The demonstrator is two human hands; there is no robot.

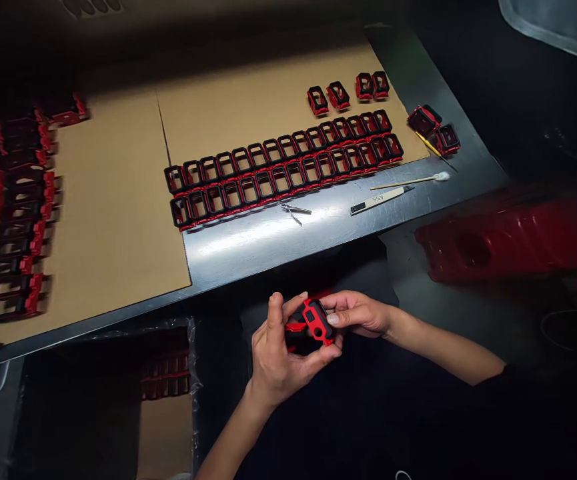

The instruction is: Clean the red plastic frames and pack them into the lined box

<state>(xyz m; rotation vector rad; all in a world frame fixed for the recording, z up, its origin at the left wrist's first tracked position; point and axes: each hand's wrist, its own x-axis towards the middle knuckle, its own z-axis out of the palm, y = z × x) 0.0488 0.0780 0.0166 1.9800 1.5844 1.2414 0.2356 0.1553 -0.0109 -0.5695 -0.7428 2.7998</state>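
Observation:
A red and black frame-shaped part (317, 321) is held between both hands in front of the table's edge. My left hand (281, 347) grips it from the left, with fingers and thumb around its ends. On the right side, the thumb and fingers of my right hand (361, 315) pinch its black rim. Beyond the hands, two long rows of similar red and black parts (281, 179) stand on brown cardboard (118, 220). Several more stand behind them, one of them here (338, 95).
Small pliers (295, 212), a marked knife-like tool (381, 200), a cotton swab (411, 181) and a yellow-handled tool (433, 148) lie on the metal table (248, 250). More parts (18, 233) fill the left. A red stool (508, 240) is at the right, a lined box (193, 400) below.

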